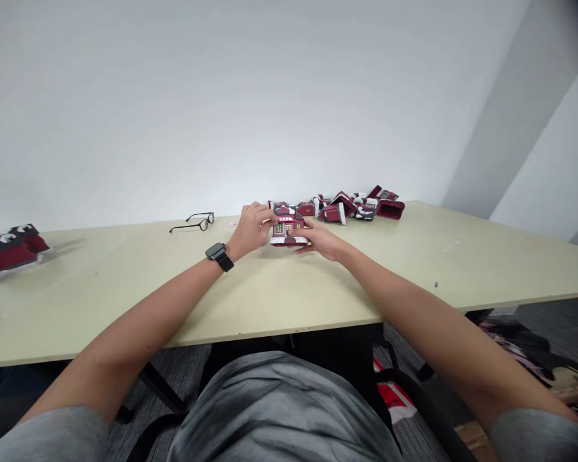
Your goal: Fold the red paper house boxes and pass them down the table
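Now, left hand gripping a red paper house, right hand pinching it

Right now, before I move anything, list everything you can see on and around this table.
Paper house model: one, red, dark and white, held between both hands
Paper house pieces: several, red, dark and white, heaped at the table's far edge
Paper houses: count unclear, red, dark and white, at the table's left end
Eyeglasses: one pair, black, on the table, left of the hands
Table: one, cream, in front of the person
Carpet: grey, under the table
Left hand: one, on the model's left side
Right hand: one, on the model's right side
Smartwatch: one, black, on the left wrist
T-shirt: one, grey, on the person
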Demonstrator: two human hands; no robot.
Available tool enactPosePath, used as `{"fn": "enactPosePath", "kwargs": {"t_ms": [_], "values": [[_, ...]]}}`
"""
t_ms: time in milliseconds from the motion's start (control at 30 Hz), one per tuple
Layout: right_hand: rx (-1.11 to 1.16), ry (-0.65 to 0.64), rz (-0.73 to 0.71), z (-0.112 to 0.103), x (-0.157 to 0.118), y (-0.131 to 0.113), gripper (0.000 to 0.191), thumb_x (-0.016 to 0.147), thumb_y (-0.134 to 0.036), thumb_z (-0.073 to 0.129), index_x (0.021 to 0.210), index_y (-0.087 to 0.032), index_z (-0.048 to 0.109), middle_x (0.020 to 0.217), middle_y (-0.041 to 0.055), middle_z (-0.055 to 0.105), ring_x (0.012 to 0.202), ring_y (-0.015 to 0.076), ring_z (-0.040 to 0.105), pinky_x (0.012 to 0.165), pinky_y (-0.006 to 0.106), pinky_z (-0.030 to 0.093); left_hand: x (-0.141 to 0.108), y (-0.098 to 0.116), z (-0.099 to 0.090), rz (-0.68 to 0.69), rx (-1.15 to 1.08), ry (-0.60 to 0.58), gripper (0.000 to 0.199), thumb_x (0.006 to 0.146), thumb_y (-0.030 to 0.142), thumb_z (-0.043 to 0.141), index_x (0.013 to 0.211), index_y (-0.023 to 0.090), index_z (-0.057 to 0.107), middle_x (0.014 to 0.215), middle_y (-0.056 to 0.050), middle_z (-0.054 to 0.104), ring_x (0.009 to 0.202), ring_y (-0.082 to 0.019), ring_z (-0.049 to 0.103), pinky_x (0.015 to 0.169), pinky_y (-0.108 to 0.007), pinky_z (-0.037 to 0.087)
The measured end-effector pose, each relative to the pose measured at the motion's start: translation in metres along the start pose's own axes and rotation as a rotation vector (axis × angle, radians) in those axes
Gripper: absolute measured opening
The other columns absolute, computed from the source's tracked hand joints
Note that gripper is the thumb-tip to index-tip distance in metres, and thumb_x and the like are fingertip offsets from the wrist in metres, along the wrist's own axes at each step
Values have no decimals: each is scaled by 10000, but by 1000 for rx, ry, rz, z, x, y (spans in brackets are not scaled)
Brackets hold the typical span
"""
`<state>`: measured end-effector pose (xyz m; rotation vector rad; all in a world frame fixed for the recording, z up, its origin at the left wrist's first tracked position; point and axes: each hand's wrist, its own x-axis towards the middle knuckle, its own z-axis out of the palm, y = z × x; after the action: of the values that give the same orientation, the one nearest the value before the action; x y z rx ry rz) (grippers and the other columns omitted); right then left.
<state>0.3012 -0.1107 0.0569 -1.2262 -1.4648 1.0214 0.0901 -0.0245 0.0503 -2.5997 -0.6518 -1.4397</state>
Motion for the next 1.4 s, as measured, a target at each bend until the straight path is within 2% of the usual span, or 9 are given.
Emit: {"fn": "enactPosePath", "kwargs": {"t_ms": [133, 200, 333, 433, 633, 867, 1100, 1267, 1400], "values": [[11, -38, 21, 0, -1, -1, 788, 771, -324, 844, 1463, -288, 468, 1462, 95, 604, 1137, 232, 706, 787, 368, 684, 1, 4, 1, -144, -202, 89, 119, 910, 294, 677, 952, 197, 732, 1098, -65, 727, 1076, -198, 608, 1022, -386, 479], [12, -63, 16, -1, -1, -1, 790, 766, -317, 854, 1455, -298, 469, 1448, 90, 611, 1125, 224, 708, 806, 367, 684, 0, 4, 2, -226, -293, 94, 265, 892, 344, 719, 1109, 194, 705, 1255, -83, 695, 1164, -201, 617, 1055, -380, 496], [59, -102, -22, -5, 0, -1, 701, 827, -470, 832, 1424, -309, 502, 1463, 76, 604, 1154, 215, 700, 841, 348, 673, -1, 2, 3, -323, -572, -83, 578, 934, 458, 680, 1429, 186, 555, 1500, -141, 583, 1362, -240, 574, 1111, -388, 508], [71, -94, -17, -6, 1, 0, 668, 852, -585, 797, 1409, -328, 533, 1490, 61, 589, 1202, 216, 685, 867, 337, 666, -2, 4, 4, -342, -723, -187, 621, 952, 514, 655, 1459, 169, 550, 1512, -158, 581, 1355, -261, 588, 1138, -417, 505], [25, -66, -32, -6, 3, 2, 706, 817, -585, 835, 1424, -361, 553, 1471, 42, 605, 1259, 217, 662, 858, 293, 640, -3, 15, -2, -372, -813, -241, 591, 955, 452, 686, 1436, 148, 524, 1471, -166, 599, 1263, -230, 642, 1054, -361, 561], [-23, -63, -59, -7, 0, 3, 684, 832, -527, 828, 1418, -333, 534, 1420, 45, 641, 1177, 187, 691, 806, 246, 602, -3, 21, -9, -416, -822, -278, 549, 945, 390, 725, 1399, 158, 521, 1406, -160, 627, 1112, -166, 656, 925, -287, 562], [-66, -63, -124, -6, -4, -1, 715, 837, -417, 830, 1448, -291, 482, 1329, 59, 677, 1151, 179, 685, 999, 353, 614, -2, 21, -11, -410, -886, -298, 615, 847, 356, 800, 1356, 168, 509, 1356, -154, 634, 1138, -183, 640, 931, -311, 548], [-168, -78, -139, -3, -6, 1, 750, 787, -432, 875, 1418, -257, 509, 1307, 68, 679, 1119, 178, 670, 1012, 376, 611, 2, 8, -15, -291, -591, -370, 715, 727, 439, 874, 1311, 162, 568, 1340, -127, 640, 1133, -198, 614, 964, -329, 504], [-177, -136, -105, 1, -6, 3, 762, 749, -441, 905, 1395, -255, 545, 1323, 79, 672, 1156, 201, 669, 1036, 409, 609, 2, 11, -27, -167, -306, -462, 696, 713, 489, 869, 1278, 168, 622, 1313, -104, 654, 1130, -224, 604, 960, -330, 472]]}}
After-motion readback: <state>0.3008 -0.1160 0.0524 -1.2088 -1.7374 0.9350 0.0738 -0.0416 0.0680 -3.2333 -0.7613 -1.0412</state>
